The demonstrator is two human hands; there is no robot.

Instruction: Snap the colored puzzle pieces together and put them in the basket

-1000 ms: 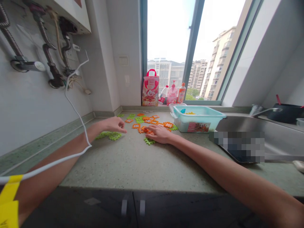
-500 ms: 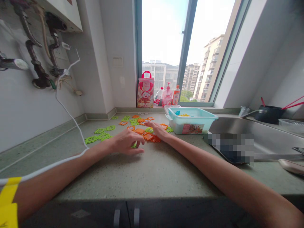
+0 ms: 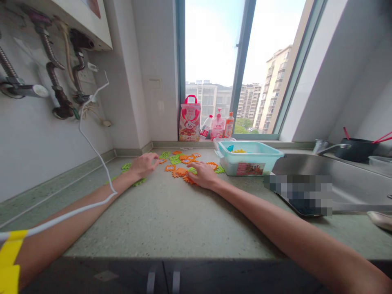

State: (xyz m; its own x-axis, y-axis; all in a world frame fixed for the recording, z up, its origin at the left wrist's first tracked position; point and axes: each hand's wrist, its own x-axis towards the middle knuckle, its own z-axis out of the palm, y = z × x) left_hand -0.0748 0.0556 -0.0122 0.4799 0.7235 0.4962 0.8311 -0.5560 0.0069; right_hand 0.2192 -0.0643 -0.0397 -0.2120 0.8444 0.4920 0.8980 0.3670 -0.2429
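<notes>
Flat plastic puzzle pieces with notched edges lie on the counter in orange and green. My left hand (image 3: 144, 165) is over the left side of the spread, fingers bent and apart, its tips close to an orange piece (image 3: 161, 161). Green pieces (image 3: 139, 182) show partly from under that hand and wrist. My right hand (image 3: 202, 174) rests with spread fingers on the right part of a cluster of orange pieces (image 3: 180, 172), covering some of them. Another green piece (image 3: 219, 169) sits just beyond it, beside the teal tub. Neither hand visibly lifts a piece.
A teal tub (image 3: 241, 169) with yellow and blue pieces stands right of the cluster. Farther right are a dark blurred-out device (image 3: 306, 200) and a steel sink (image 3: 361, 175). A white cable (image 3: 101, 159) crosses my left forearm. Bottles (image 3: 218, 126) and a pink bag (image 3: 190, 122) line the window.
My left hand has moved left and farther back, and the green piece beneath it is gone from that spot. My right hand has drawn slightly toward me, its fingers more bent.
</notes>
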